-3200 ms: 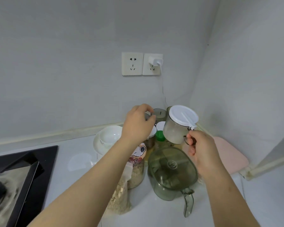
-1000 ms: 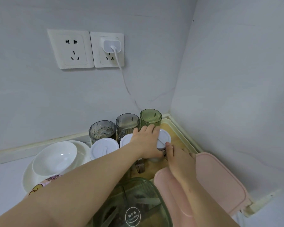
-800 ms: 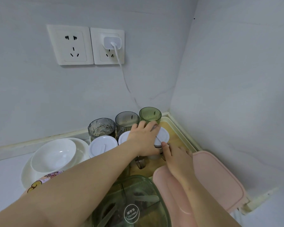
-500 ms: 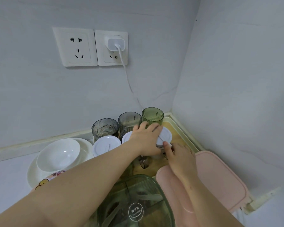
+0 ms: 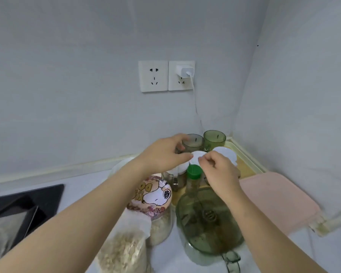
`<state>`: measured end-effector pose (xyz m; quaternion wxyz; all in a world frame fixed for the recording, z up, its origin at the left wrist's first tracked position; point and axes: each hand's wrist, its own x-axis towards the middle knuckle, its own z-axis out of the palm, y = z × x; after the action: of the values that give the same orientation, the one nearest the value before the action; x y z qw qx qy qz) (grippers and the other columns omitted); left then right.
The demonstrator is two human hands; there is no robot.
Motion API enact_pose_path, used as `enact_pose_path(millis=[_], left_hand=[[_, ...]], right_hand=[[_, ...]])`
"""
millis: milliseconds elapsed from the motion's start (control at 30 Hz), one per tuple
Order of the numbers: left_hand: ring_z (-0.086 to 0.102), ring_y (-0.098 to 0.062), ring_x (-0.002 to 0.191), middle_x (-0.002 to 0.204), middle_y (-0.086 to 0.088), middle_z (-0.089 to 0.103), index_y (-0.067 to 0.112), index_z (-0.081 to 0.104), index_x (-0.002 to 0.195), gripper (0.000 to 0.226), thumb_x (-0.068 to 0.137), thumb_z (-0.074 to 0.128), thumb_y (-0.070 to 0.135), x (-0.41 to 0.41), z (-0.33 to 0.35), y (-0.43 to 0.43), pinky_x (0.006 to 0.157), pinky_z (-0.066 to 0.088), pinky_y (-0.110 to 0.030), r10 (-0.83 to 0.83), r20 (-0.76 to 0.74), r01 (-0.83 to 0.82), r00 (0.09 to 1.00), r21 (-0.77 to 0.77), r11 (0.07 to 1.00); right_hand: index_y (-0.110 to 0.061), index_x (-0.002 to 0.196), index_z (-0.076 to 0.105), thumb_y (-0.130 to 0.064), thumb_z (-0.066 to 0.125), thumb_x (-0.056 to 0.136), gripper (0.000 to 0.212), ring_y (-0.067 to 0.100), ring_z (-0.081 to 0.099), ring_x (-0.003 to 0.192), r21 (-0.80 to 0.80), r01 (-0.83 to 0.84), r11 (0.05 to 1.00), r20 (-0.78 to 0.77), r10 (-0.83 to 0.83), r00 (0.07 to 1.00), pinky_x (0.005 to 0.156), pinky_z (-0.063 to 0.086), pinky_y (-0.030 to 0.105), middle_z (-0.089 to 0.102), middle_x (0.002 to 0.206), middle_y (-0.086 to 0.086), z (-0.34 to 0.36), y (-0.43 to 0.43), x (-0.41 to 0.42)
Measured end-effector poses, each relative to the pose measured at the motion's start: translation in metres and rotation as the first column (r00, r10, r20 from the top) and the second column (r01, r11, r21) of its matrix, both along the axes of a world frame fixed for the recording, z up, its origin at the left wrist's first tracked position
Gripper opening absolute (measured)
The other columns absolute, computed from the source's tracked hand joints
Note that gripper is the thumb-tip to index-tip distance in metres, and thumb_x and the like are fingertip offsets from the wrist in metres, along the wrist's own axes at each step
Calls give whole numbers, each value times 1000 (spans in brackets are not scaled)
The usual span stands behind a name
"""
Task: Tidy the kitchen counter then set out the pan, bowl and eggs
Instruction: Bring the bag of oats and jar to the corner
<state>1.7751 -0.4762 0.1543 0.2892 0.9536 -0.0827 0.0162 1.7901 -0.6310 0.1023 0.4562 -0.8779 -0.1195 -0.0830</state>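
Three white-lidded seasoning jars stand on a yellowish tray [image 5: 246, 162] in the counter corner: the right jar [image 5: 225, 154], the middle jar [image 5: 197, 155] and the left jar [image 5: 180, 168]. My left hand [image 5: 163, 154] hovers over them with its fingers loosely curved, and its thumb tip touches the middle lid. From the right, my right hand [image 5: 219, 172] pinches the rim of that same lid with thumb and forefinger. My left arm hides the bowl, so only the edge of a white plate [image 5: 116, 167] shows. No pan or eggs are in view.
A grey glass [image 5: 194, 142] and a green glass [image 5: 214, 138] stand behind the jars. Closer are a green-capped bottle [image 5: 194, 171], a green pitcher [image 5: 209, 219], a cartoon-lidded jar [image 5: 152, 194] and an oats bag [image 5: 122, 251]. A pink board [image 5: 278, 200] lies right, a black hob [image 5: 24, 205] left.
The camera has pulled back and up. My left hand has lifted off the right jar's lid and moved left. My right hand has left that jar and now sits at the middle lid.
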Motion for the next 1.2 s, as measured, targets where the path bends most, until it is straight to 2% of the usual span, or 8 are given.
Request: enact_pose_path(millis=[233, 400, 567, 800, 900, 967, 1100, 1200], left_hand=[[49, -8, 110, 117, 8, 51, 31, 42, 127, 44, 88, 61, 23, -106, -8, 59, 90, 41, -23, 314, 123, -237, 941, -422, 875], [29, -13, 133, 140, 6, 34, 28, 42, 134, 57, 83, 67, 34, -139, -39, 86, 107, 26, -24, 268, -140, -276, 953, -41, 960], [40, -17, 126, 137, 2, 45, 22, 48, 131, 48, 87, 61, 35, -148, -60, 92, 103, 34, -28, 320, -205, -291, 925, 160, 943], [52, -17, 89, 98, 3, 60, 21, 57, 94, 6, 94, 53, 26, -158, -65, 90, 75, 37, -23, 230, -143, -218, 962, 96, 971], [44, -15, 75, 79, 3, 52, 25, 43, 72, 24, 93, 55, 23, -165, -57, 94, 66, 34, -23, 164, -189, -159, 968, 42, 986], [45, -11, 72, 76, 5, 53, 22, 47, 73, 21, 92, 56, 18, -168, -42, 94, 65, 35, -21, 141, -185, -158, 972, -82, 984], [56, -2, 61, 61, 13, 61, 15, 52, 75, 18, 92, 55, 8, -166, 8, 88, 59, 44, -13, 164, -74, -179, 984, -415, 892], [56, -8, 58, 64, 4, 58, 13, 52, 75, 19, 92, 53, 5, -156, 49, 80, 56, 47, -18, 178, 71, -118, 981, -506, 854]], right_hand=[[-11, 82, 64, -19, 59, 88, 11, 10, 55, 76, -23, -317, 948, 50, 318, 947, 68, 43, 20, 62, 77, -4, 0, 42, -89], [-23, 106, 66, -54, 50, 68, 52, 21, 47, 111, -369, -311, 876, 101, 370, 923, 91, 35, 33, 58, 118, -8, -21, 68, -111], [-40, 126, 50, -43, 55, 85, 41, 13, 29, 130, -514, -278, 811, 106, 381, 918, 101, 15, 28, 39, 137, -18, -29, 74, -116], [-40, 131, 45, -41, 55, 85, 47, 11, 24, 133, -482, -283, 829, 95, 371, 924, 104, 14, 28, 39, 140, -18, -26, 70, -116], [-40, 116, 59, -57, 52, 70, 50, 12, 12, 141, -497, -293, 817, 125, 401, 907, 105, 5, 28, 34, 144, -18, -26, 67, -115], [-37, 110, 64, -55, 61, 70, 44, 5, 15, 136, -403, -347, 847, 79, 410, 909, 106, 7, 28, 36, 134, -27, -16, 65, -113], [-27, 97, 67, -19, 75, 76, 24, 16, 63, 103, 330, -550, 767, -185, 625, 759, 95, 47, 35, 70, 101, -8, 19, 64, -117], [-26, 94, 64, -8, 71, 78, 26, 3, 68, 90, 452, -544, 707, -214, 678, 703, 82, 54, 21, 74, 89, -12, 38, 65, -117]])
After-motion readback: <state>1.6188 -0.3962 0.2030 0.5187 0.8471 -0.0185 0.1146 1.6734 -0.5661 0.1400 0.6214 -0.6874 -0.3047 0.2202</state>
